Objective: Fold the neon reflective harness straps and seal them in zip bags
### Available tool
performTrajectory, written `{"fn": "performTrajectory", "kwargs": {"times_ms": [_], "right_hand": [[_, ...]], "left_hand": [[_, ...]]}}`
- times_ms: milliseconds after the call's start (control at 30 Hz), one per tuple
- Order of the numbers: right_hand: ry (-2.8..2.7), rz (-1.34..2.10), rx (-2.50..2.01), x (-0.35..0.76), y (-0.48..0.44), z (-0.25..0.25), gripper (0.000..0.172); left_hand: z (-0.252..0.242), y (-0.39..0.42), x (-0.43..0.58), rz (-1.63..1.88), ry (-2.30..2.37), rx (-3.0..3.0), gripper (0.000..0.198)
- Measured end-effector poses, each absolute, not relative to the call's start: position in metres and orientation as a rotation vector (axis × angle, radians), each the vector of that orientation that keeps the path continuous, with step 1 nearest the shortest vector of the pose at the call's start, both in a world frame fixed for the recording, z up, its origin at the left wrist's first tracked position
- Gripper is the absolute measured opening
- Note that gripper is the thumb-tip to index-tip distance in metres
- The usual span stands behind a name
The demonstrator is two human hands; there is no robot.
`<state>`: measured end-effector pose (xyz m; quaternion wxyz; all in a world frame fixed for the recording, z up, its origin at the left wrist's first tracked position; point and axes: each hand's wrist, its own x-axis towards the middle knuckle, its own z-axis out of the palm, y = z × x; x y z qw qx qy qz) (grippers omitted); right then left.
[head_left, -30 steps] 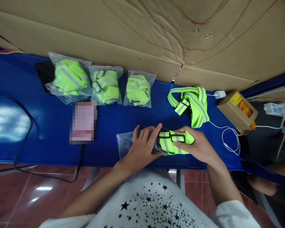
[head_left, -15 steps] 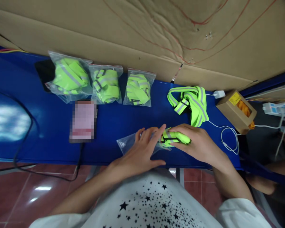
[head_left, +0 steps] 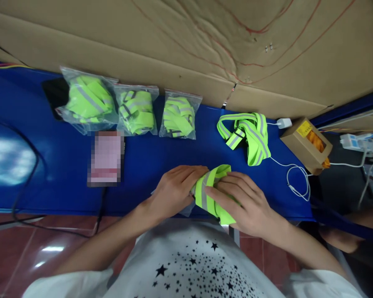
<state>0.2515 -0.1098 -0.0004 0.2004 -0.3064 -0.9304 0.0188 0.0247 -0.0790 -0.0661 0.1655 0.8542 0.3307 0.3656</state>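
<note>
At the near edge of the blue table (head_left: 161, 157) both my hands work a folded neon-green reflective strap (head_left: 209, 194). My left hand (head_left: 174, 190) is closed over the clear plastic bag (head_left: 186, 207), of which only a corner shows beneath it, and touches the strap's left end. My right hand (head_left: 240, 203) lies over the strap with fingers curled around it, pressing it toward the bag. Most of the bag is hidden by my hands.
Three sealed bags of green straps (head_left: 136, 111) line the back of the table below a cardboard wall (head_left: 186, 45). A loose green strap (head_left: 248, 134) lies at the right, beside a white cable (head_left: 294, 180) and a small brown box (head_left: 306, 142). A blurred card (head_left: 105, 157) lies left.
The strap has turned and come nearer the table's front edge. My left hand has closed over the bag, which now is mostly hidden, and my right hand has shifted on top of the strap.
</note>
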Motion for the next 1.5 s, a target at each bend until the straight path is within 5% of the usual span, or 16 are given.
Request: {"fn": "performTrajectory", "kwargs": {"times_ms": [200, 600, 733, 1000, 1233, 1400, 1500], "right_hand": [[-2.64, 0.31, -0.864, 0.257, -0.106, -0.003, 0.053], [-2.805, -0.132, -0.872, 0.248, -0.107, -0.012, 0.017], [-2.669, 0.045, -0.936, 0.252, -0.1, -0.01, 0.049], [-2.619, -0.127, -0.999, 0.238, -0.097, -0.021, 0.039], [-2.461, 0.744, -1.005, 0.257, -0.087, -0.015, 0.037], [-2.25, 0.762, -0.966, 0.257, -0.092, -0.02, 0.021], [-2.289, 0.972, -1.054, 0.26, -0.092, -0.012, 0.036]], "left_hand": [[-0.066, -0.084, 0.022, 1.022, 0.894, 2.384, 0.043], [-0.06, -0.087, 0.032, 0.836, 0.768, 2.395, 0.03], [-0.06, -0.088, 0.035, 0.799, 0.801, 2.274, 0.027], [-0.058, -0.094, 0.05, 0.655, 0.863, 1.928, 0.012], [-0.045, -0.081, 0.04, 0.485, 0.985, 1.699, 0.036], [-0.044, -0.078, 0.043, 0.492, 0.989, 1.694, 0.03], [-0.046, -0.078, 0.044, 0.525, 1.022, 1.657, 0.031]]}}
